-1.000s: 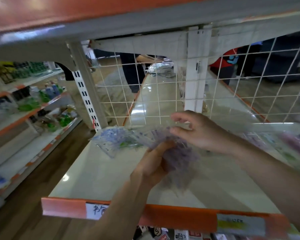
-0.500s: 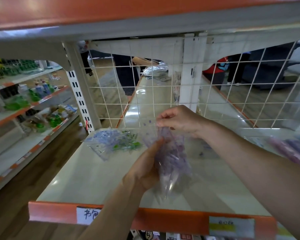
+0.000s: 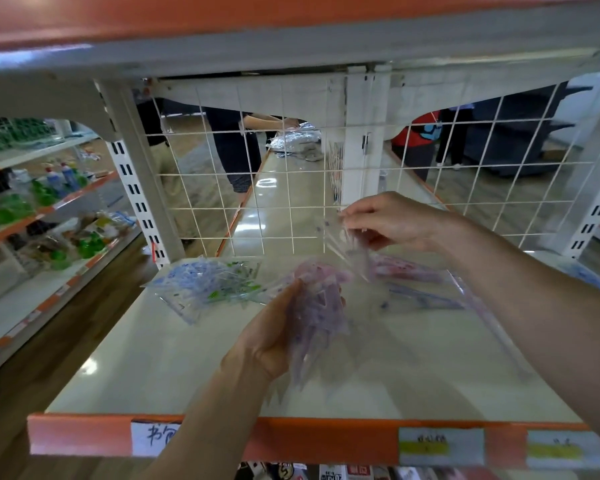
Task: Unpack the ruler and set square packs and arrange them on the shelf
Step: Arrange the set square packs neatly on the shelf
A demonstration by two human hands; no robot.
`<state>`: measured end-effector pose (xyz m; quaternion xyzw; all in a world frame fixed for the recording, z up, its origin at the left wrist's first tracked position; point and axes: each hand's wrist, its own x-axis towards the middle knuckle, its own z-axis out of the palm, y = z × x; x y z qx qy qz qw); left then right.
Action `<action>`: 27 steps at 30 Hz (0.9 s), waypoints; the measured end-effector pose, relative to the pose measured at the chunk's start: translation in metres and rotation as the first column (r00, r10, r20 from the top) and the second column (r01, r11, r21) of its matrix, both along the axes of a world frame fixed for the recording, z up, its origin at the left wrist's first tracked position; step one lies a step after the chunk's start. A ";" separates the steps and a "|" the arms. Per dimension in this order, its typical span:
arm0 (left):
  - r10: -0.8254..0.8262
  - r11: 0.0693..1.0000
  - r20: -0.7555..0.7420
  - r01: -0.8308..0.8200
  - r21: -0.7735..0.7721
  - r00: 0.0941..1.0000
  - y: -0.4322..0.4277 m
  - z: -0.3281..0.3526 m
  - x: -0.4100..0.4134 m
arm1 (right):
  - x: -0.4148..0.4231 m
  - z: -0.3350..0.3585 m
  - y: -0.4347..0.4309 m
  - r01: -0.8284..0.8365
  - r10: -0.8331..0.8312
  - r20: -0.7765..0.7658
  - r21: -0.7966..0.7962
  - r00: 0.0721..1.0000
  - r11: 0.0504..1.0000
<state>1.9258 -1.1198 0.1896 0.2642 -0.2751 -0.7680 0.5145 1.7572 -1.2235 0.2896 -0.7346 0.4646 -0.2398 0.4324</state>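
Head view: the right hand (image 3: pixel 388 223), pinching the wrapper (image 3: pixel 347 244), has lifted toward one o'clock, off the packs (image 3: pixel 317 306) gripped by the left hand (image 3: pixel 274 337) at centre above the shelf (image 3: pixel 146 372). Unwrapping looks nearly done; the pile (image 3: pixel 205 285) at ten o'clock awaits them.

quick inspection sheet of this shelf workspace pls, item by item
surface: cream shelf board, glossy, with an orange front strip carrying paper labels
job's things: purple packs held above the board; clear wrapper stretched up from them; blue-green packs lying back left; pink packs lying back right
clutter: nothing seen
grippers: left hand grips the purple packs; right hand pinches the clear wrapper
cables: nothing seen
surroundings: wire grid behind the board; people standing beyond it; stocked shelves at left
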 end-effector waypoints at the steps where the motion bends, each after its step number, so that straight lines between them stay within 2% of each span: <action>1: 0.025 1.000 0.024 -0.026 0.016 0.999 -0.003 -0.002 -0.001 | 0.000 -0.001 0.005 -0.088 0.088 -0.061 0.008 0.994 0.996; 3: 0.079 0.995 0.039 -0.081 0.053 0.996 -0.004 -0.002 -0.003 | 0.007 -0.005 0.016 -0.220 0.212 -0.200 -0.019 0.957 0.975; 6: 0.156 0.986 0.030 -0.158 0.057 0.987 -0.004 -0.001 0.000 | 0.019 -0.015 0.019 -0.252 0.215 -0.285 -0.102 0.934 0.962; 10: 0.130 0.990 -0.041 -0.127 0.056 0.991 -0.004 -0.002 0.001 | 0.015 -0.024 0.011 -0.178 0.125 -0.285 -0.170 0.950 0.969; 14: 0.123 0.992 0.018 -0.123 0.041 0.992 -0.004 -0.007 -0.002 | 0.017 -0.031 0.017 -0.225 0.180 -0.260 -0.154 0.949 0.962; 19: 0.192 0.981 -0.004 -0.192 0.009 0.981 -0.006 -0.007 0.002 | 0.009 -0.030 0.025 -0.041 0.013 -0.148 -0.189 0.989 0.981; 23: 0.211 0.977 0.019 -0.211 0.008 0.977 -0.007 -0.007 0.002 | 0.006 -0.038 0.044 -0.117 0.032 -0.324 -0.247 0.946 0.962; 27: 0.224 0.975 0.025 -0.224 -0.001 0.974 -0.007 -0.007 0.002 | 0.007 -0.039 0.049 -0.150 0.014 -0.428 -0.287 0.904 0.946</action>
